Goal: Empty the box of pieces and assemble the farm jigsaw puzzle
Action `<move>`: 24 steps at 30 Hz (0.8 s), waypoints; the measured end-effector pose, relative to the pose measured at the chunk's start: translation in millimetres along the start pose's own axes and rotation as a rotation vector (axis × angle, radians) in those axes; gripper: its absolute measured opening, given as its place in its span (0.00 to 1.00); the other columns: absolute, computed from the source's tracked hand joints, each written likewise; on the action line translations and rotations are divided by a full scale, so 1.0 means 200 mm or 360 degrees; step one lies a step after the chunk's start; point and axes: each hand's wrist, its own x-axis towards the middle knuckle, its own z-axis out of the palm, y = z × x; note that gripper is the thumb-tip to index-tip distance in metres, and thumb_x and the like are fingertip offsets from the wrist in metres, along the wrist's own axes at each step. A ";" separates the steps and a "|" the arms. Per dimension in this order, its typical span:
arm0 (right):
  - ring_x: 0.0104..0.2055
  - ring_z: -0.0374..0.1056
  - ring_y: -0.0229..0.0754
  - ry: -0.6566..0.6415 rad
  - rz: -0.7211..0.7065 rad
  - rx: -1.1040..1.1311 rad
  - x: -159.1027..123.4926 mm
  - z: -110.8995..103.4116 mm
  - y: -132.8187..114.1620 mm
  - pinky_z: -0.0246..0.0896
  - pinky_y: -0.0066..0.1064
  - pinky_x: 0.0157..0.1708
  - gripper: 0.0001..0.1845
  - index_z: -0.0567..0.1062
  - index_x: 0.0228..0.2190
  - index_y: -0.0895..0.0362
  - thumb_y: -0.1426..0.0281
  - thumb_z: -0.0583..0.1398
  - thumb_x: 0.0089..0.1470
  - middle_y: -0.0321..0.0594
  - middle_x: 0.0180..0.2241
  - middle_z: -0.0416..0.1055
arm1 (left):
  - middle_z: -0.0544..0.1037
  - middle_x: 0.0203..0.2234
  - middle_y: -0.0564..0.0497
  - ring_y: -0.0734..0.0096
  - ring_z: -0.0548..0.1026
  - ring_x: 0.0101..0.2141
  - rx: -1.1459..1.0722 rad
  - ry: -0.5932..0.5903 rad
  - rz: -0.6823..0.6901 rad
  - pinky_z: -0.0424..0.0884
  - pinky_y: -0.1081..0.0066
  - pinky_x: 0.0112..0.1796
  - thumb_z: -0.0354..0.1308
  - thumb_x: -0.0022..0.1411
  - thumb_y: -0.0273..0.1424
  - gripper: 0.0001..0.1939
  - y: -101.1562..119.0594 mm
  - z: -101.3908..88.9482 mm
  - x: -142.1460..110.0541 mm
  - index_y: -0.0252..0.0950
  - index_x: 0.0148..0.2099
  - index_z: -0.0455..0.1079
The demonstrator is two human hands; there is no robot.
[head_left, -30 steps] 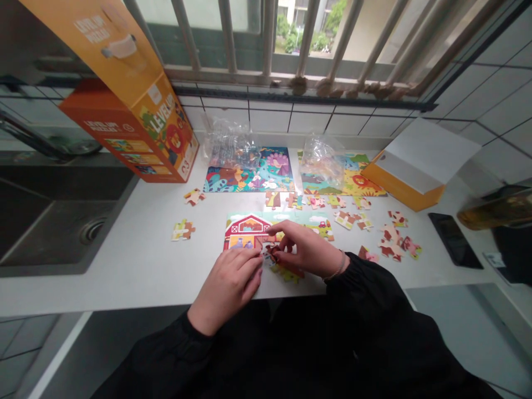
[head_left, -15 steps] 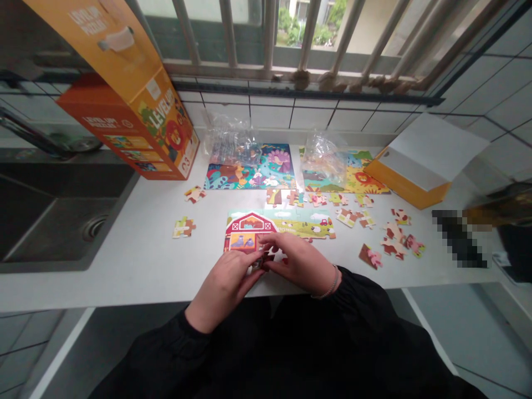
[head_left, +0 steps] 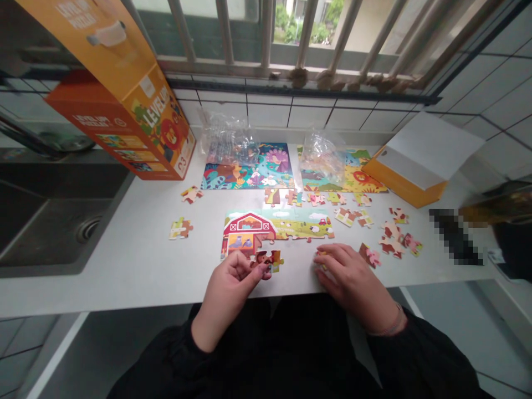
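Note:
My left hand (head_left: 233, 280) pinches a brown puzzle piece (head_left: 266, 260) with a farmer-like figure and a green edge, held just below the puzzle. The partly joined farm puzzle (head_left: 282, 226) shows a red barn, sheep and a small tractor; its lower edge is uneven with tabs and gaps. To the right, my right hand (head_left: 349, 274) is closed low over the counter, with a bit of a yellowish puzzle piece (head_left: 323, 256) showing at its fingertips, the rest hidden. Near its knuckles lies a brown piece with a pink pig (head_left: 369, 255).
Loose pieces lie left (head_left: 181, 228) and right (head_left: 391, 238), with more in a row behind the puzzle. Two picture sheets (head_left: 249, 177) bear clear plastic bags (head_left: 230, 141). An orange box (head_left: 162, 133) stands beside the sink (head_left: 62, 233); an open yellow box (head_left: 411, 172) lies back right.
My hands were together at the barn's lower edge. My right hand has moved away to the right, while my left hand still holds its piece, now in plainer view.

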 end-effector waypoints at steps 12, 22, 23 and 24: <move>0.57 0.79 0.50 0.0317 -0.0074 0.0606 0.18 0.20 -0.21 0.79 0.45 0.57 0.19 0.77 0.59 0.49 0.65 0.68 0.69 0.47 0.56 0.81 | 0.83 0.31 0.53 0.69 0.87 0.36 -0.0464 -0.0075 -0.0381 0.82 0.72 0.44 0.83 0.53 0.44 0.31 0.01 0.08 0.02 0.37 0.36 0.62; 0.56 0.78 0.51 0.0336 -0.0114 0.0476 0.28 0.26 -0.16 0.75 0.48 0.58 0.12 0.79 0.52 0.52 0.65 0.68 0.69 0.45 0.55 0.83 | 0.85 0.46 0.47 0.58 0.83 0.51 0.1422 0.0180 0.1103 0.78 0.57 0.54 0.65 0.74 0.35 0.07 0.02 -0.13 0.03 0.40 0.41 0.73; 0.56 0.78 0.51 0.0337 -0.0136 0.0426 0.28 0.27 -0.17 0.75 0.48 0.57 0.12 0.79 0.51 0.53 0.65 0.67 0.69 0.45 0.55 0.83 | 0.85 0.50 0.45 0.56 0.82 0.55 0.1541 0.0117 0.1231 0.76 0.54 0.57 0.64 0.74 0.33 0.03 0.01 -0.14 0.04 0.40 0.46 0.75; 0.55 0.78 0.52 0.0337 -0.0148 0.0375 0.29 0.28 -0.17 0.76 0.48 0.57 0.11 0.79 0.51 0.53 0.65 0.67 0.69 0.46 0.55 0.83 | 0.83 0.55 0.44 0.54 0.80 0.58 0.1641 0.0041 0.1304 0.75 0.51 0.60 0.64 0.74 0.32 0.06 0.01 -0.14 0.05 0.40 0.51 0.76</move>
